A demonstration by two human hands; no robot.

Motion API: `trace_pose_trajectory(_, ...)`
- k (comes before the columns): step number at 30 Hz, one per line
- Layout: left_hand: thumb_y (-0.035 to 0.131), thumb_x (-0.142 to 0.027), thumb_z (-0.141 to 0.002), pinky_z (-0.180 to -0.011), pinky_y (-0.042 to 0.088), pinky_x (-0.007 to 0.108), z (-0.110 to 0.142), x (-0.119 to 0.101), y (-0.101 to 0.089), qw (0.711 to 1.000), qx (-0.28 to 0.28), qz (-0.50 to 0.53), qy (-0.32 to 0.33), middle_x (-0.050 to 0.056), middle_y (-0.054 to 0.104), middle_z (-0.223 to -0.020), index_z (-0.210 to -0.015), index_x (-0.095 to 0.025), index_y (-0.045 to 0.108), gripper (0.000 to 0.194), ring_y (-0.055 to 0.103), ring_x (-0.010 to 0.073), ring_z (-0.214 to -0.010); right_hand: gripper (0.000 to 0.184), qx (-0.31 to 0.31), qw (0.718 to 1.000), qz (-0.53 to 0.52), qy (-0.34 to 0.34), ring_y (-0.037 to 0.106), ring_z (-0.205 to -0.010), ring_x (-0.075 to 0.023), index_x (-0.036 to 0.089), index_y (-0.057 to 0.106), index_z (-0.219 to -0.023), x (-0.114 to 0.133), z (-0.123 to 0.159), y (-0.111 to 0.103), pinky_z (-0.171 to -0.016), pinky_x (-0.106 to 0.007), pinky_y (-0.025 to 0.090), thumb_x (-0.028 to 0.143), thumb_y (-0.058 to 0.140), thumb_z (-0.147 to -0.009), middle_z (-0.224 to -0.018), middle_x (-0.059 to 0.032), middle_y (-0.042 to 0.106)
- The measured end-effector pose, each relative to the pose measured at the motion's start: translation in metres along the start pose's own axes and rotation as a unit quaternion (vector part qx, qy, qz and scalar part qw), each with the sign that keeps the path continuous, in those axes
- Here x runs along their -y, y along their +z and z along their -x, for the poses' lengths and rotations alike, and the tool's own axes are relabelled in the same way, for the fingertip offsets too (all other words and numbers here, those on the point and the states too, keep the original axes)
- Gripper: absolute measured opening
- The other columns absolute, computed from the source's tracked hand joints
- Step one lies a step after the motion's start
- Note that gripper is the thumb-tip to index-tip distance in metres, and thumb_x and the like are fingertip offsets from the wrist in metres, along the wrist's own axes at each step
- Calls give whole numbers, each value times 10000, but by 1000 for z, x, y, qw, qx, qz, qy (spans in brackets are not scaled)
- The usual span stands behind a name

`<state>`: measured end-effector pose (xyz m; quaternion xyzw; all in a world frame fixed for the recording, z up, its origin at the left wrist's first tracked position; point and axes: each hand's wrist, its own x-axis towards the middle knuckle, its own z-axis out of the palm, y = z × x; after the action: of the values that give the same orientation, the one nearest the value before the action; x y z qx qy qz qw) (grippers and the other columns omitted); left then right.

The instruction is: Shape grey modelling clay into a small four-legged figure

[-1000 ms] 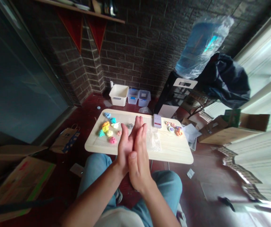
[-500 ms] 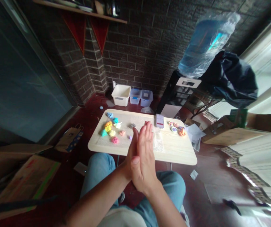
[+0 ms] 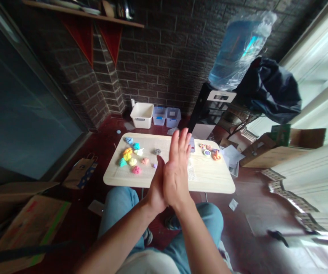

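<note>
My left hand (image 3: 157, 192) and my right hand (image 3: 176, 177) are pressed palm to palm above the front of a low, pale wooden table (image 3: 212, 180). Their fingers are straight and point away from me; whatever lies between the palms is hidden. Left of the hands, soft clay-like lumps rest on a clear sheet, among them a pink lump (image 3: 136, 170), a grey lump (image 3: 157, 151), a peach lump (image 3: 144, 161) and a blue lump (image 3: 128, 140). A tiny purple bit (image 3: 155, 166) sits close to my left hand. Behind my right fingers, a phone (image 3: 192, 145) is partly covered.
On the table's right side are a round white-and-purple piece (image 3: 207, 153) and an orange piece (image 3: 216, 155). Beyond the table stand a white bin (image 3: 142, 121), clear blue bins (image 3: 173, 120) and a water dispenser (image 3: 202, 110). Cardboard boxes (image 3: 35, 224) flank me.
My right hand has slid forward and up along the left one, its fingers reaching farther and now partly covering the phone. The grey lump shows more fully. The camera view has shifted slightly.
</note>
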<state>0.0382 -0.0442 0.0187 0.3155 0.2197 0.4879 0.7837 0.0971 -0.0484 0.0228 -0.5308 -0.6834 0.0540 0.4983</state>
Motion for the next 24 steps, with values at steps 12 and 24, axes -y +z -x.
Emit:
trace_pose_trajectory(12, 258, -524, -987, -1226, 139, 399, -5, 2, 13, 984, 10, 177, 26, -52, 341, -1576, -1467, -360, 387, 524, 137, 206, -1503, 577, 29, 999, 31, 9, -107, -1504, -265, 347, -65, -1540, -5, 0, 1, -1192, -604, 13, 511, 11, -993, -1638, 66, -111)
trace_pose_trajectory(24, 345, -560, -961, -1224, 140, 415, -11, 1, 4, 981, 33, 192, -7, -37, 360, -1567, -1468, -344, 391, 553, 148, 230, -1500, 568, 16, 999, 52, 8, -113, -1504, -278, 356, -43, -1540, -6, -10, -1, -1170, -645, -15, 507, 25, -997, -1646, 45, -80)
